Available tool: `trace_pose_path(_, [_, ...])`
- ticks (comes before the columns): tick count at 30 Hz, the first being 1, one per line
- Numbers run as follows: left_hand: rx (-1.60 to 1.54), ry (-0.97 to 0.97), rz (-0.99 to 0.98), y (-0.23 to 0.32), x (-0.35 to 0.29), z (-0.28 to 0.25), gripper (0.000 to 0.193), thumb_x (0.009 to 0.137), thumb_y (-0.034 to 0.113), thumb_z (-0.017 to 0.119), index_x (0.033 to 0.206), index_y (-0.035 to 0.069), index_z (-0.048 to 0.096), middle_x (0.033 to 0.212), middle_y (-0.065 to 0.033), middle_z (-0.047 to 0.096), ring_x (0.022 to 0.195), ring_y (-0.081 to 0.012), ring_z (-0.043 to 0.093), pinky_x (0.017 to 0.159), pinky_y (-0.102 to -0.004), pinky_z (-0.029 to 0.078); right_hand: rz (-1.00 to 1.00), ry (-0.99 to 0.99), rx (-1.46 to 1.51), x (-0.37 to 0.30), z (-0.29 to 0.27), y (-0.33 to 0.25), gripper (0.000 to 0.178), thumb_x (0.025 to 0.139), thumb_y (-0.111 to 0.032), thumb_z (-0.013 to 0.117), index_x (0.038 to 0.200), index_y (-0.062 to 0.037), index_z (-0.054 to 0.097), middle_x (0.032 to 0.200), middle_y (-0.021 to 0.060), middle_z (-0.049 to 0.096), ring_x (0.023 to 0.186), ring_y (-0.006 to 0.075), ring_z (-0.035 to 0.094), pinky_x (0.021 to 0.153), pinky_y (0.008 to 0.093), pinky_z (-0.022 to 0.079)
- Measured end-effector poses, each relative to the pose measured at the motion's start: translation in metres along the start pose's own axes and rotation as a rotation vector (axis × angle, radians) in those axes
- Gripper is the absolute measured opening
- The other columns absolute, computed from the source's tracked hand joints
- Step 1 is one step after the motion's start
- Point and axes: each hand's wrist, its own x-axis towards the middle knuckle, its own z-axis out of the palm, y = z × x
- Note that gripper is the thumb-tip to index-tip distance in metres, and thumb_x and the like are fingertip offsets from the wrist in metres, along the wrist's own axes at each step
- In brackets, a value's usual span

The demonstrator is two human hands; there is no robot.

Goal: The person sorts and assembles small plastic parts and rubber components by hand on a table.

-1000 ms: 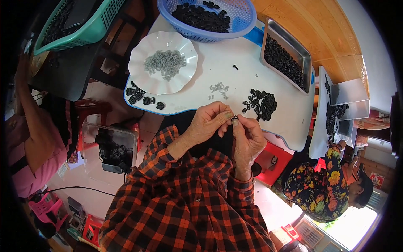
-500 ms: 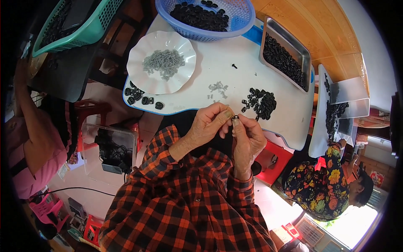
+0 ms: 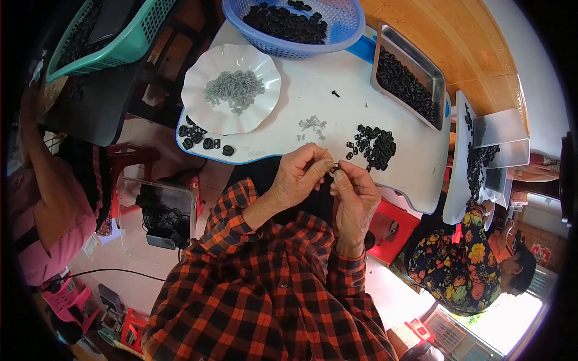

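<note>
Left hand (image 3: 301, 171) and right hand (image 3: 356, 195) nearly tip to tip, just off the near edge of the white counter (image 3: 343, 111). Pinched between them: a small black part (image 3: 336, 168). Clamped from its right by the right thumb and forefinger; met from its left by the left thumb and forefinger, pressed together at its edge. No telling of anything else tucked between the left fingertips.

Equally near to both hands: right of the left thumb tip, just above the right one. Too small and too covered for any reading of a long axis.

Near the right fingertips, up and to the right: a heap of black parts (image 3: 380, 149). Straight above the left fingertips: a scatter of grey pieces (image 3: 312, 126). Farther to the upper left: a white plate (image 3: 198, 96) with a grey mound. Along the far side: a blue basket (image 3: 289, 49) and a metal tray (image 3: 420, 63), both with black parts inside.

On all of these, no readable brand or label. At far right, a red-and-white poster (image 3: 540, 255), too small for reading.
</note>
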Motion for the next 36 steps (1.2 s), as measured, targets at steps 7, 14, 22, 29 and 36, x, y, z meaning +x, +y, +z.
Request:
trace_pose_path(7, [-0.003, -0.042, -0.022, -0.001, 0.000, -0.001, 0.012, 0.095, 0.012, 0.053, 0.091, 0.001, 0.055, 0.078, -0.0006, 0.057, 0.061, -0.0036, 0.052, 0.050, -0.0178, 0.045, 0.043, -0.051, 0.064, 0.002, -0.005, 0.002, 0.020, 0.084, -0.002, 0.065, 0.103, 0.0030, 0.063, 0.084, 0.0043, 0.064, 0.067, 0.0070, 0.054, 0.061, 0.0190, 0.045])
trace_pose_path(14, [0.074, -0.031, 0.043, -0.002, 0.002, -0.002, 0.011, 0.094, 0.010, 0.055, 0.091, 0.000, 0.055, 0.075, -0.0023, 0.057, 0.059, -0.0049, 0.053, 0.050, -0.0187, 0.045, 0.064, -0.037, 0.057, 0.003, -0.006, 0.001, 0.021, 0.083, -0.002, 0.066, 0.103, 0.0037, 0.064, 0.083, 0.0049, 0.065, 0.068, 0.0076, 0.056, 0.061, 0.0195, 0.045])
trace_pose_path(22, [0.275, 0.018, 0.107, -0.001, 0.003, 0.001, 0.010, 0.091, 0.008, 0.059, 0.089, -0.001, 0.055, 0.071, -0.0065, 0.057, 0.058, -0.0099, 0.055, 0.052, -0.0236, 0.045, 0.041, -0.031, 0.013, 0.004, -0.007, 0.002, 0.017, 0.082, -0.002, 0.068, 0.098, 0.0031, 0.065, 0.079, 0.0045, 0.065, 0.066, 0.0075, 0.056, 0.060, 0.0193, 0.047])
trace_pose_path(29, [0.307, 0.028, 0.166, -0.003, 0.004, 0.006, 0.012, 0.093, 0.010, 0.055, 0.086, 0.000, 0.055, 0.065, 0.0000, 0.054, 0.053, -0.0044, 0.049, 0.047, -0.0200, 0.040, -0.106, 0.047, -0.159, 0.000, -0.002, 0.003, 0.012, 0.080, 0.004, 0.068, 0.092, 0.0009, 0.066, 0.078, 0.0031, 0.064, 0.067, 0.0071, 0.056, 0.061, 0.0187, 0.046])
trace_pose_path(36, [0.227, 0.009, 0.024, -0.003, 0.003, 0.011, 0.012, 0.092, 0.010, 0.058, 0.085, 0.000, 0.056, 0.062, -0.0023, 0.055, 0.053, -0.0067, 0.051, 0.047, -0.0218, 0.041, -0.413, 0.065, -0.447, 0.001, -0.007, 0.005, 0.012, 0.080, 0.005, 0.067, 0.091, 0.0004, 0.066, 0.082, 0.0026, 0.063, 0.070, 0.0058, 0.055, 0.062, 0.0185, 0.044])
